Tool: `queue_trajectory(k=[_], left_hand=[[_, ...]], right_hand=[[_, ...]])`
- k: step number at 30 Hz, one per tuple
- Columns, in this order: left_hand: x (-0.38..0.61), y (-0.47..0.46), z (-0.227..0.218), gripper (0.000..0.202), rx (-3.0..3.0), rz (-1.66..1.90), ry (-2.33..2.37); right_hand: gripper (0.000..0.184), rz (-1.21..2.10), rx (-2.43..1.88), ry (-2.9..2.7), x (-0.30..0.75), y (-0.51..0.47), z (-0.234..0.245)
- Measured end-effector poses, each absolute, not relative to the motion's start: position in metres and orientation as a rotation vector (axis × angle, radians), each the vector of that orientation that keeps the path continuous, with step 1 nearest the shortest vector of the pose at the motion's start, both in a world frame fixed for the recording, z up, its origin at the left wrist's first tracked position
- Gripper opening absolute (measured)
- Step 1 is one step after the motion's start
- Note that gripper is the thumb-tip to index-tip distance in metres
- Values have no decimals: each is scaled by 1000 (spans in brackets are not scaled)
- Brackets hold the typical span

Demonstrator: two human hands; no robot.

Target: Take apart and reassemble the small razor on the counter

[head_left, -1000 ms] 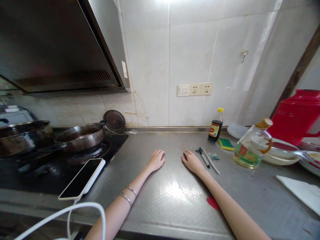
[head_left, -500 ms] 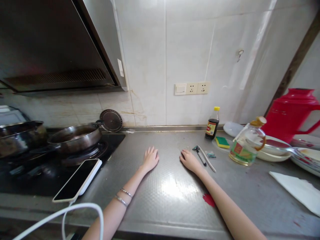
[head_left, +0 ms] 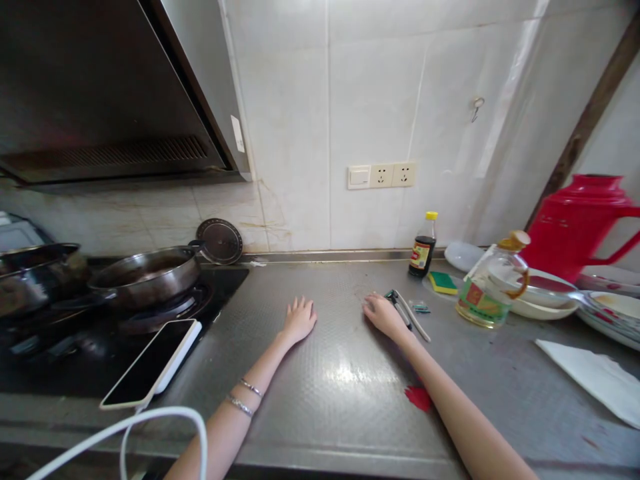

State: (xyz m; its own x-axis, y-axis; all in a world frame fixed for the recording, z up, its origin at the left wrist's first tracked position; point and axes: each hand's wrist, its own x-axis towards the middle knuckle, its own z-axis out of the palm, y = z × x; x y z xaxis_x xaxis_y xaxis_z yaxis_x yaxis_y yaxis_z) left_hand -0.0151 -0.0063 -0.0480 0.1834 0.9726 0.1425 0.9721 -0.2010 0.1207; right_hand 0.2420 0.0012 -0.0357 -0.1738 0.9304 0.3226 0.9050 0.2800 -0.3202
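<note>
My left hand (head_left: 299, 319) lies flat, palm down, on the steel counter (head_left: 340, 373), its fingers stretched out and a little apart, holding nothing. Two thin bracelets circle that forearm. My right hand (head_left: 384, 315) rests palm down on the counter too, fingers loosely extended, empty. Just right of its fingertips lie a black-handled peeler (head_left: 399, 305) and a thin pale stick (head_left: 416, 318), almost touching the hand.
A phone (head_left: 153, 363) with a white cable lies on the black hob by a pan (head_left: 147, 276). To the right stand a sauce bottle (head_left: 421, 252), a sponge (head_left: 443, 283), an oil jug (head_left: 493, 289), plates and a red flask (head_left: 583, 223). A red stain (head_left: 418, 398) marks the counter.
The head camera has swung slightly right. My right hand has edged toward the peeler. My left hand stays flat in the same spot.
</note>
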Motion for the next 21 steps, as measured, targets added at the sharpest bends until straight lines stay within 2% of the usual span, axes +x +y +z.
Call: queue_trajectory(k=[4, 7, 13, 21], left_hand=[[-15, -5, -49, 45, 2418, 295, 1981], [-14, -4, -49, 45, 2418, 294, 1990], [-13, -4, -49, 45, 2413, 301, 1992], [-14, -5, -49, 46, 2406, 299, 1988]], right_hand=[[31, -21, -1920, -1775, 276, 3, -14], [29, 24, -2061, -1667, 302, 4, -11], [29, 165, -2120, -1716, 314, 8, -24], [27, 120, -2233, -1743, 302, 3, -21]])
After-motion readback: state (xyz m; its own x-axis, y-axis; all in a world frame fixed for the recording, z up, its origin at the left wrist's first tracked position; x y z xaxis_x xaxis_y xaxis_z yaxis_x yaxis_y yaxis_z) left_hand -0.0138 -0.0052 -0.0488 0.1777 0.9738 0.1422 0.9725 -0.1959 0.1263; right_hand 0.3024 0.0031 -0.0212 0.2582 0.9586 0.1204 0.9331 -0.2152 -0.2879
